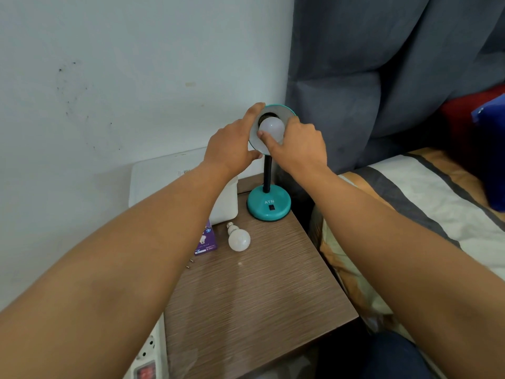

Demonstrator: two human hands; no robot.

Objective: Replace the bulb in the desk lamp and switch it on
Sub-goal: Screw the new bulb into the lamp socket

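Observation:
A teal desk lamp stands at the back of a brown bedside table, its round base carrying a black switch. The lamp's shade faces me. My left hand grips the shade's left rim. A white bulb sits in the shade's socket, and my right hand is closed around it with the thumb on its front. The bulb is unlit. A second white bulb lies loose on the table in front of the base.
A purple bulb box lies left of the loose bulb, next to a white container. Two small screws lie at the table's left edge. A power strip sits low left. A bed and a grey headboard are on the right.

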